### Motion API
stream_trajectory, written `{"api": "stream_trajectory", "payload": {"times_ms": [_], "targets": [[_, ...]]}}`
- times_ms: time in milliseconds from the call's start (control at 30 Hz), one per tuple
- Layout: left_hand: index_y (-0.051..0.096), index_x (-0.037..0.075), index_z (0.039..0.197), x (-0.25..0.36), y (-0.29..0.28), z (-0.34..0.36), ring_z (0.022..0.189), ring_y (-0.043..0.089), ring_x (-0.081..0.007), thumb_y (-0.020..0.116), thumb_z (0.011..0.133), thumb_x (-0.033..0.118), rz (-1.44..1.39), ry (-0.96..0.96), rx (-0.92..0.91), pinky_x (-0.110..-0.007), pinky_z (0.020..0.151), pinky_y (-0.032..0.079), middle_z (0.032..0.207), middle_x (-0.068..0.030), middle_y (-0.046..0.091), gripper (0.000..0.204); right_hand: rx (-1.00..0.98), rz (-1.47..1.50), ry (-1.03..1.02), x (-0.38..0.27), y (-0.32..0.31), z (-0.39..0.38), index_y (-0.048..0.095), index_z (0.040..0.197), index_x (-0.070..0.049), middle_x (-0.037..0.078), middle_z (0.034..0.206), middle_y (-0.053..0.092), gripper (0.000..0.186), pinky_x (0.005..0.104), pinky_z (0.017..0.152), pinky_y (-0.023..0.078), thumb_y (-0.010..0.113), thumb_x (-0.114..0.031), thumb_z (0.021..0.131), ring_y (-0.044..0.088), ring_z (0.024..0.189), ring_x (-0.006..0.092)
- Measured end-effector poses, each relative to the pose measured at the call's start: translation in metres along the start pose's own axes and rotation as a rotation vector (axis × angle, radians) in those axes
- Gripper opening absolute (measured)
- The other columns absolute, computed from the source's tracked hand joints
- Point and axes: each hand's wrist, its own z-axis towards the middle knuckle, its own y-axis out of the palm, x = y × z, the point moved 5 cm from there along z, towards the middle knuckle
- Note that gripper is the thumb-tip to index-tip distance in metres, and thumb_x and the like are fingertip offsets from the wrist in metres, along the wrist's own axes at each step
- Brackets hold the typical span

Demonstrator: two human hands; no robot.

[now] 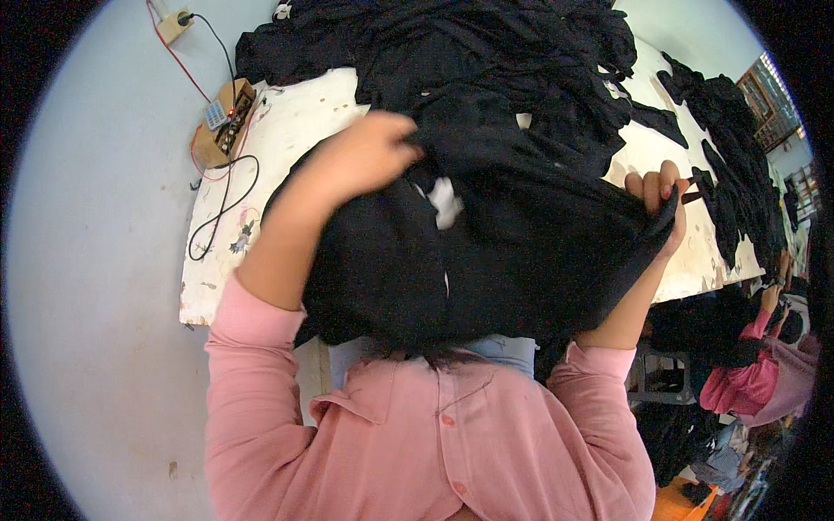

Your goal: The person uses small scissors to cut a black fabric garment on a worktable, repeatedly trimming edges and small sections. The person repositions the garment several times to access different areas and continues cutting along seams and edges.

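Observation:
A large black cloth garment (530,260) is spread in front of me, lifted over the near edge of the table, with a small white patch (446,204) showing near its middle. On the right, my right hand (667,204) is closed on the garment's edge and pulls it taut. A small dark pointed thing (692,196) juts out beside those fingers; its kind is unclear. My left hand (365,154) is over the garment's upper left part, blurred by motion, so whether its fingers grip the cloth cannot be told.
A pile of black garments (486,52) covers the far side of the white, stained table (213,286). More black cloth (738,165) lies at right. By the left wall are a wooden box with wiring (228,126) and a socket (175,28). A person in pink (751,378) works at right.

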Motion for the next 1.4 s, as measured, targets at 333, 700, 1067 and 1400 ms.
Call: {"api": "stream_trajectory", "payload": {"times_ms": [333, 700, 1067, 1400], "targets": [[0.06, 0.004, 0.121, -0.031, -0.102, -0.028, 0.095, 0.057, -0.0104, 0.059, 0.09, 0.017, -0.769, -0.11, 0.252, -0.026, 0.086, 0.044, 0.106, -0.0013, 0.066, 0.034, 0.433, -0.983, 0.342, -0.006, -0.052, -0.014, 0.065, 0.091, -0.007, -0.001, 0.082, 0.059, 0.021, 0.0246, 0.068, 0.041, 0.069, -0.027, 0.087, 0.054, 0.072, 0.0101], [0.056, 0.002, 0.125, 0.037, -0.071, -0.021, 0.1, 0.057, -0.0114, 0.067, 0.082, 0.008, -0.54, 0.339, 0.175, -0.026, 0.091, 0.044, 0.112, -0.0029, 0.064, 0.045, -0.03, -1.089, -0.039, 0.075, 0.094, 0.031, 0.051, 0.133, -0.004, 0.005, 0.117, 0.062, 0.065, 0.0148, 0.052, 0.031, 0.078, -0.018, 0.076, 0.038, 0.057, -0.0015], [0.063, -0.001, 0.109, -0.029, -0.03, -0.038, 0.087, 0.057, -0.0106, 0.067, 0.087, 0.029, -0.728, -0.141, -0.099, -0.025, 0.082, 0.044, 0.094, -0.0049, 0.066, 0.038, 0.461, -0.449, 0.344, 0.074, 0.074, 0.049, 0.063, 0.088, -0.013, -0.007, 0.068, 0.053, 0.023, 0.0199, 0.045, 0.03, 0.074, -0.032, 0.08, 0.043, 0.051, 0.0041], [0.062, -0.001, 0.101, -0.027, -0.05, -0.032, 0.08, 0.049, -0.0089, 0.055, 0.096, 0.032, -0.555, -0.094, 0.279, -0.024, 0.077, 0.04, 0.08, 0.0, 0.056, 0.034, 0.473, -0.533, 0.317, 0.073, 0.047, 0.048, 0.065, 0.089, -0.01, -0.004, 0.069, 0.056, 0.024, 0.0215, 0.046, 0.031, 0.074, -0.031, 0.081, 0.046, 0.055, 0.0063]]}}
